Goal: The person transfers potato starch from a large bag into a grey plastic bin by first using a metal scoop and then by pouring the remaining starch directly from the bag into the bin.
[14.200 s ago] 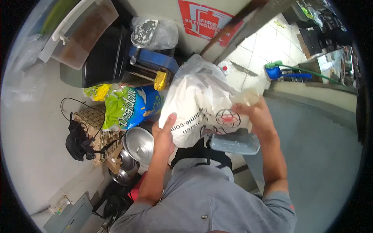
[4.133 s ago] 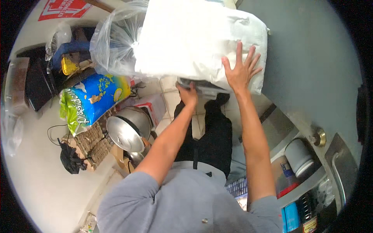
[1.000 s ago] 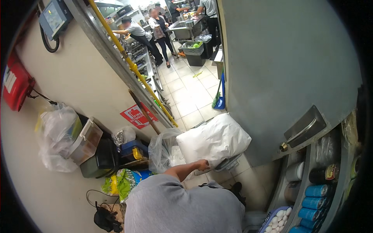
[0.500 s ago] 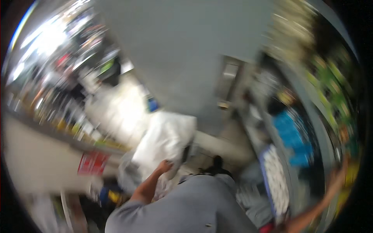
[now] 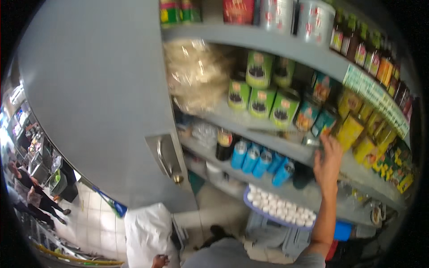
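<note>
Right hand (image 5: 328, 161) near cans (image 5: 323, 121); left hand (image 5: 160, 261) at white sack (image 5: 147, 230).

Door (image 5: 98, 89) left of shelves. Sack (image 5: 145, 228) before door, left hand (image 5: 160, 261) at its near end, dustpan (image 5: 119, 208) beside its far end. Top shelf (image 5: 250, 36): tins (image 5: 315, 21), bottles (image 5: 364, 56) right of them. Middle shelf (image 5: 277, 145): bundle (image 5: 196, 76) leftmost, stacked cans (image 5: 261, 100) beside, right hand (image 5: 329, 163) at front edge. Lower shelf (image 5: 212, 163): drink cans (image 5: 263, 163), jar (image 5: 224, 146) to left. Below: eggs (image 5: 281, 207) in tray (image 5: 257, 211).
</note>
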{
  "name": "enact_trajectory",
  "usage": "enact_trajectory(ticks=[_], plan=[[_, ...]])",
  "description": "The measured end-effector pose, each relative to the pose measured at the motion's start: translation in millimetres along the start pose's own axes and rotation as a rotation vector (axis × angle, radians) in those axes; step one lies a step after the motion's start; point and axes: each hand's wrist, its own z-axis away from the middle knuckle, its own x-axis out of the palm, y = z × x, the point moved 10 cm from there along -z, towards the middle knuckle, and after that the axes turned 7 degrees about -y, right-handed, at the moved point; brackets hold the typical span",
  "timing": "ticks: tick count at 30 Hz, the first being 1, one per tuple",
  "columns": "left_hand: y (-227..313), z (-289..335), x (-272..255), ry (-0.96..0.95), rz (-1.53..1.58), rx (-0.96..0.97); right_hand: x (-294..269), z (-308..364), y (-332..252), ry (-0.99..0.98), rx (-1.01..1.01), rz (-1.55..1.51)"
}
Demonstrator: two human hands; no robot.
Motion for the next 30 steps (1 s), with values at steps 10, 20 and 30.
enact_trajectory(ticks=[10, 20, 30], plan=[[128.7, 37.3, 27.8, 0.761, -0.864, 0.347, 34.7, 5.8, -129.3, -0.035, -0.258, -0.645], [110.8, 209.8, -115.5, 1.215, -0.565, 0.171, 187.7, 212.1, -440.3, -1.316, -0.905, -0.930], [163.7, 208.8, -212.7, 1.329, -0.302, -0.124, 324.3, 247.8, -629.3, -1.573, -1.249, -0.837]])
